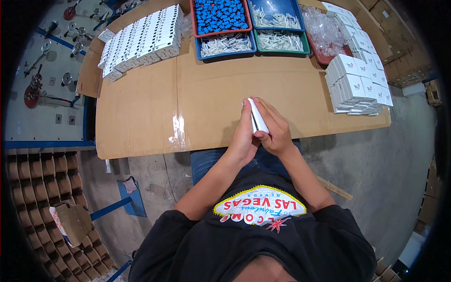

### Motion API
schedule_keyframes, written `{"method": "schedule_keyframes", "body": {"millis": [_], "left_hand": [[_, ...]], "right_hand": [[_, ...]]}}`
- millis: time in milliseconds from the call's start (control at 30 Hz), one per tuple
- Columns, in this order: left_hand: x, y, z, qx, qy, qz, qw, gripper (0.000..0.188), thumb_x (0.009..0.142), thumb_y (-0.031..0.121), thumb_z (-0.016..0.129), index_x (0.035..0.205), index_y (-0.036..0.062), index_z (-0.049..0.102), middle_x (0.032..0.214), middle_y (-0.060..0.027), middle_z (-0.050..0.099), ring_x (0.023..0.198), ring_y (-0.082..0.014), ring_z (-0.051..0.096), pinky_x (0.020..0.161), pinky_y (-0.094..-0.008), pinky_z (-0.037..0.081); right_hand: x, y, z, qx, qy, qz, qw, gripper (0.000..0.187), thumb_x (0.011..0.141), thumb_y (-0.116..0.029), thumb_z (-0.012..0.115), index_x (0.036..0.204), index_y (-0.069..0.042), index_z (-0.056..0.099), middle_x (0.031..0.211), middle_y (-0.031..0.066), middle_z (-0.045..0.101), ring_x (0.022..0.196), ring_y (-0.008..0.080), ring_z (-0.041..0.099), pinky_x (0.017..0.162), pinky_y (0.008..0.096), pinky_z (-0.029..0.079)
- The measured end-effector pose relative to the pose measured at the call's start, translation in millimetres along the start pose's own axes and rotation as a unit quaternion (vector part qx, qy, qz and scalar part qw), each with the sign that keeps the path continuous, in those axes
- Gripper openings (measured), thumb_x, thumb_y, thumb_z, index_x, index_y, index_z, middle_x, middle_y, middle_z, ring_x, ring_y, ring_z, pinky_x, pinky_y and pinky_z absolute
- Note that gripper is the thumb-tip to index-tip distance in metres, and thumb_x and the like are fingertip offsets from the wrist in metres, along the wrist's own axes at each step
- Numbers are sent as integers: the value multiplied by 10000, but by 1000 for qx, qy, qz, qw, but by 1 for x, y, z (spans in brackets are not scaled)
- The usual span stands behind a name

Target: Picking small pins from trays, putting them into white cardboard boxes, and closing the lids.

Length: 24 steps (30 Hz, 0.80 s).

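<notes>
Between my two hands, over the front part of the cardboard-covered table (141, 113), is a small white box (259, 123) with a dark line along its narrow side. My left hand (243, 135) presses on its left face, thumb near the top. From the other side my right hand (277, 128) wraps round it, fingers along the far end and thumb at the near end. Both hands are closed on this one box. The palms hide much of its faces.
White boxes stand in rows (141, 42) at the back left and in a stack (358, 87) at the right. Along the back are a red tray (192, 19) of blue pieces, trays of white sticks (225, 45) and clear plastic bags (324, 33). Cardboard dividers (42, 188) lie lower left.
</notes>
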State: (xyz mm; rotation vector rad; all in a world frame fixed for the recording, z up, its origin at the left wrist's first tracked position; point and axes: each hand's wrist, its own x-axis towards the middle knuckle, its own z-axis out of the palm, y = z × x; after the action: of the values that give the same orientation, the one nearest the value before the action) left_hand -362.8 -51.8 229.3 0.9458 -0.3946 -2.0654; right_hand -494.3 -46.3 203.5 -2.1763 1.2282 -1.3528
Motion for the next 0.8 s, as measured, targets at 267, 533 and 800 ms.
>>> {"method": "schedule_keyframes", "body": {"millis": [267,533,800], "left_hand": [[-2,1,4,8,14,3,1000,514,1020,628,489,1259,177,552,1068,-22,632,979,-141,639,863,-328,540],[3,-5,0,25,1,-5,1000,553,1029,649,435,1272,160,525,1055,-43,653,1034,-185,651,886,-406,535],[7,-15,2,8,2,7,1000,623,1050,621,396,1421,127,478,1189,-71,665,1105,-191,649,968,-415,509]], "right_hand": [[-3,-2,3,75,31,44,996,779,1022,-602,449,1409,69,534,1373,272,601,1274,427,597,1046,431,493],[-8,-3,4,104,52,80,990,793,1040,-620,383,1403,65,547,1383,262,603,1276,417,603,1037,418,498],[-17,9,7,289,128,201,927,856,1044,-656,332,1388,95,554,1335,231,644,1189,312,668,989,390,528]]}}
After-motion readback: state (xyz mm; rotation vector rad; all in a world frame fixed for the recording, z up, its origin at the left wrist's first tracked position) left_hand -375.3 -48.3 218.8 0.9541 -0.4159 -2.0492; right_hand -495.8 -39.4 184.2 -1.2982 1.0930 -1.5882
